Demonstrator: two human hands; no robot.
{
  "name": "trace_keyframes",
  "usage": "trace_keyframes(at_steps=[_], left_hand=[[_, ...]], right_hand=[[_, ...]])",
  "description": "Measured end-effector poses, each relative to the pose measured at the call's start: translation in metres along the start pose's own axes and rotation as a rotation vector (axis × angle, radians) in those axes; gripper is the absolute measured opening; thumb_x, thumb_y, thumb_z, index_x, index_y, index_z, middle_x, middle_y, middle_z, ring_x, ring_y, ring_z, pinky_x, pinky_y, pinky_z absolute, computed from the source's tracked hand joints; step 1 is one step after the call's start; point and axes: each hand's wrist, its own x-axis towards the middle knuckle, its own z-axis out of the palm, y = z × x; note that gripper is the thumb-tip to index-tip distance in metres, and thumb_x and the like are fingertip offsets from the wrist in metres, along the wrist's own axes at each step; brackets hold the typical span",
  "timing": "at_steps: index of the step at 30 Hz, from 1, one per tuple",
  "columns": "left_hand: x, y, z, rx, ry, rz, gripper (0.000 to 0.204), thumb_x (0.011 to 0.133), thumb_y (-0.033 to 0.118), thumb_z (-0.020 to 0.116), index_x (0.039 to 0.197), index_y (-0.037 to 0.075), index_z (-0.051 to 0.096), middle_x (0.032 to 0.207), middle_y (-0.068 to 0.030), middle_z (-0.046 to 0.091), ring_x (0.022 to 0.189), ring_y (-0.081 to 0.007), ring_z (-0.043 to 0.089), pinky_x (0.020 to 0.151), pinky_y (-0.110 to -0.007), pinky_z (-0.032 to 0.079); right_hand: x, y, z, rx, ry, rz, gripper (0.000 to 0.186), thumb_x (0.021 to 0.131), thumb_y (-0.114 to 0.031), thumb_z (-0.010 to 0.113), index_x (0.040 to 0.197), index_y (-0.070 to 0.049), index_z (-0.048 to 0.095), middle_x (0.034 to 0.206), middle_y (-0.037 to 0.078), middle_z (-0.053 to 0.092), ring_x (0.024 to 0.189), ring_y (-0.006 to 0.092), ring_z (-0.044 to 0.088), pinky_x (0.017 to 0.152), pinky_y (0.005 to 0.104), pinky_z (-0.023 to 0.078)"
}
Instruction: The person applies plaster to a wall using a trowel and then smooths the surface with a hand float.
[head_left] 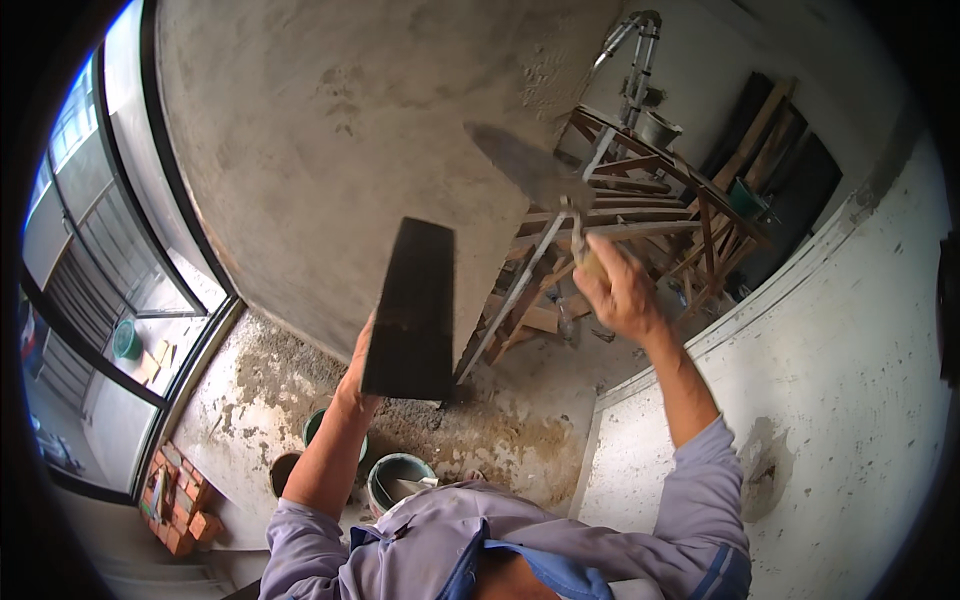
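My left hand (358, 368) grips a long dark plastering float (412, 310) from behind. Its broad flat face shows, and most of my fingers are hidden by it. In my right hand (628, 295) is a pointing trowel (535, 178), held by its pale handle. The trowel's blade is smeared by motion and reaches up and left in front of the plastered wall (320, 140). The wall is grey-brown and mostly smooth, with rougher patches near its upper right edge. A gap separates the trowel from the float.
Buckets (395, 470) stand on the mortar-spattered floor by my body. Beyond the wall's right edge are a stack of wooden boards (640, 215) and a metal ladder (640, 65). A white wall (820, 380) is close on the right. Bricks (180, 495) lie left, below a glazed door (110, 250).
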Motion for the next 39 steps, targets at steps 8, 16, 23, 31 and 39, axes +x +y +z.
trace_keyframes(at_steps=[8,16,23,31,39], left_hand=[[-0.038,-0.013,-0.03,0.162,0.183,-0.011,0.053,0.099,0.027,0.061,0.142,0.0,0.047,0.133,-0.0095,0.058,0.119,-0.0172,0.058,0.097,-0.031,0.051],[-0.12,-0.001,-0.097,0.469,0.405,0.019,0.04,0.095,0.019,0.064,0.129,-0.002,0.059,0.116,-0.0114,0.068,0.098,-0.021,0.069,0.083,-0.033,0.058],[-0.069,0.013,-0.074,1.07,0.152,0.203,0.04,0.094,0.022,0.062,0.127,0.0,0.057,0.114,-0.0118,0.064,0.105,-0.0239,0.063,0.09,-0.037,0.052],[-0.095,0.011,-0.089,1.35,0.225,0.285,0.043,0.089,0.018,0.067,0.127,0.001,0.058,0.117,-0.0163,0.065,0.103,-0.031,0.065,0.088,-0.038,0.052],[-0.121,0.009,-0.111,1.176,0.366,0.252,0.042,0.09,0.021,0.066,0.126,-0.001,0.058,0.111,-0.0138,0.066,0.099,-0.0274,0.066,0.085,-0.037,0.053]], right_hand=[[0.035,0.04,-0.051,0.011,-0.098,0.131,0.041,0.099,-0.028,0.06,0.129,0.001,0.055,0.1,0.025,0.068,0.093,0.0425,0.068,0.079,0.0435,0.052],[-0.059,-0.007,-0.104,-0.268,0.023,0.406,0.04,0.098,-0.021,0.059,0.133,-0.002,0.052,0.106,0.026,0.068,0.095,0.0439,0.068,0.078,0.0453,0.053],[0.0,-0.011,-0.068,-0.376,-0.268,0.181,0.035,0.097,-0.027,0.06,0.125,-0.008,0.051,0.098,0.025,0.068,0.091,0.0469,0.067,0.074,0.0546,0.054],[0.09,-0.029,-0.153,-0.477,0.12,0.08,0.036,0.101,-0.032,0.058,0.123,-0.003,0.055,0.087,0.021,0.068,0.076,0.04,0.069,0.065,0.0459,0.052],[0.064,0.029,-0.087,-1.026,0.118,-0.144,0.023,0.094,-0.022,0.065,0.116,-0.02,0.057,0.092,0.004,0.056,0.073,0.0271,0.067,0.06,0.0411,0.057]])
